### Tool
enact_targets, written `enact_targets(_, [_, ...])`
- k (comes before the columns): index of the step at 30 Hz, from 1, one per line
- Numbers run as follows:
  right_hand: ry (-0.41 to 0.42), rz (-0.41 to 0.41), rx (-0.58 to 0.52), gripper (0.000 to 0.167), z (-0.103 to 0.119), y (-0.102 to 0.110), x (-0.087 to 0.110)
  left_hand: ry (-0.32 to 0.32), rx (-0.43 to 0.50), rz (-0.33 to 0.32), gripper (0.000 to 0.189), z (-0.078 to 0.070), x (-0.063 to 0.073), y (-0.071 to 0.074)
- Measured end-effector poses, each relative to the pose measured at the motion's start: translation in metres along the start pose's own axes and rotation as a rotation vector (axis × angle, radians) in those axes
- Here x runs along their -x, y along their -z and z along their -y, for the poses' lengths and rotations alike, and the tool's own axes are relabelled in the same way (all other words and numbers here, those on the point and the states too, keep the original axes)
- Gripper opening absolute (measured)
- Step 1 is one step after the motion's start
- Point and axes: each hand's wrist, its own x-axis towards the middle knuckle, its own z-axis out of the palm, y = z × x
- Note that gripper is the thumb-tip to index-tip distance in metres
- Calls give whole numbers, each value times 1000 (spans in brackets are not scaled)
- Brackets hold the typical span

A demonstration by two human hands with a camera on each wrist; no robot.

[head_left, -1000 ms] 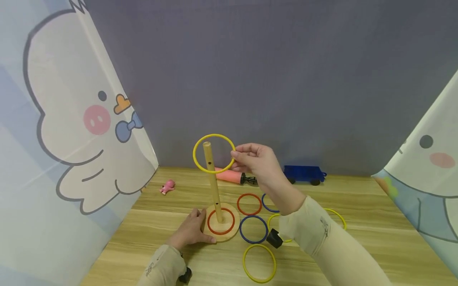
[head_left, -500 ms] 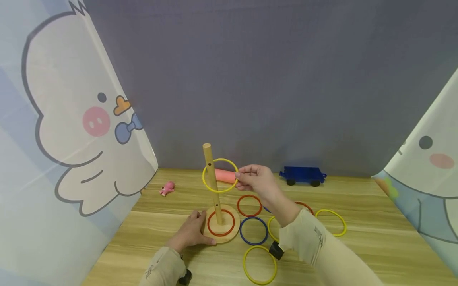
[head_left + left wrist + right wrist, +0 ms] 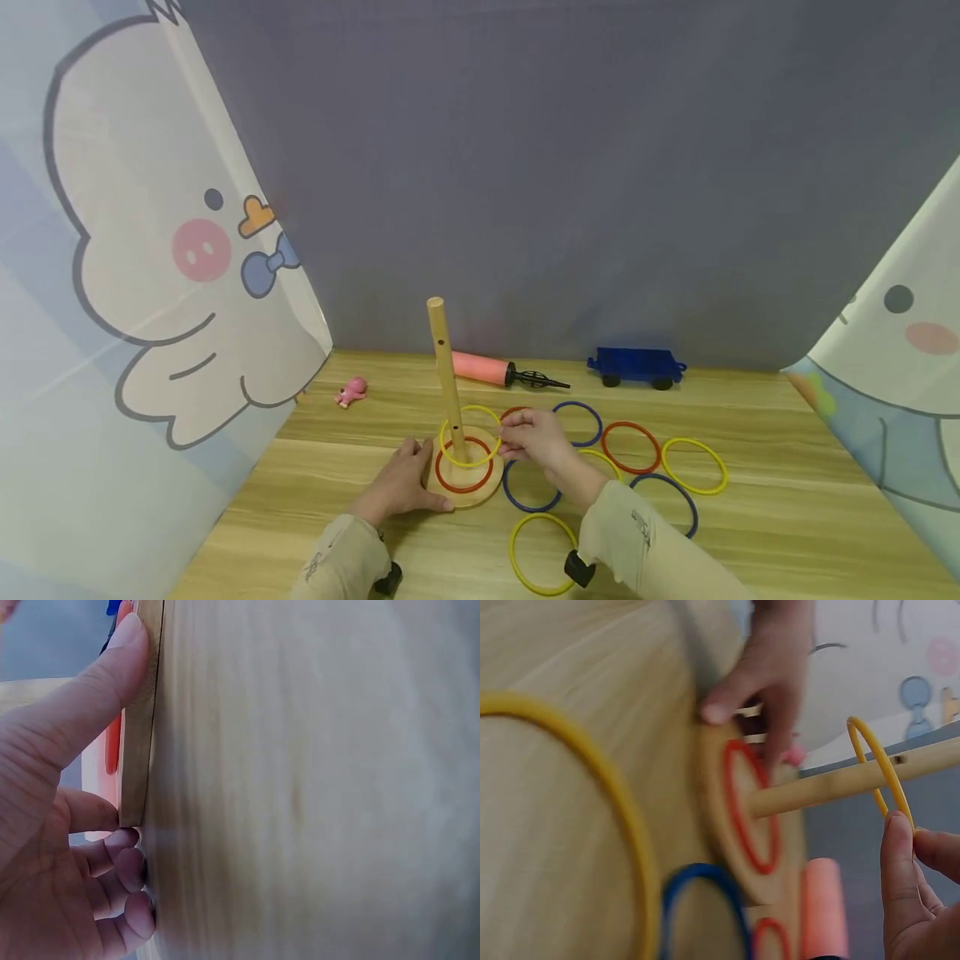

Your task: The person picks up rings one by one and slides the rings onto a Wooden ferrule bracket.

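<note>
A wooden post [image 3: 447, 379] stands upright on a round wooden base [image 3: 477, 500], where a red ring [image 3: 465, 492] lies around its foot. My left hand [image 3: 401, 483] grips the base's left edge, thumb along the near rim and fingers bent against the side. With thumb and fingertips my right hand [image 3: 542, 442] pinches the right side of a yellow ring [image 3: 889, 769], which encircles the post. In the right wrist view this ring is slightly tilted and well above the red one.
Several more rings lie right of the base, including a blue ring [image 3: 534, 510], a yellow ring [image 3: 544, 593] and a red ring [image 3: 632, 423]. Along the back are a pink hand pump [image 3: 480, 368] and a blue toy wagon [image 3: 637, 365]. A small pink figure [image 3: 351, 392] lies at left.
My right hand has brought the yellow ring down from the post's top to its lower part, shifting slightly right. My left hand has stayed on the base.
</note>
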Motion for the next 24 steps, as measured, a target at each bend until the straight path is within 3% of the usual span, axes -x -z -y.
enact_targets(9, [-5,-26,22,24,-47,-10,-13,10,-8,8,117,-6,2,3])
enact_targets(15, [13,-42,50,22,-56,-15,-17,10,-9,15,118,-6,0,3])
enact_targets(24, [148,-92,260,14,-53,-4,-6,3,-11,0,118,-4,1,2])
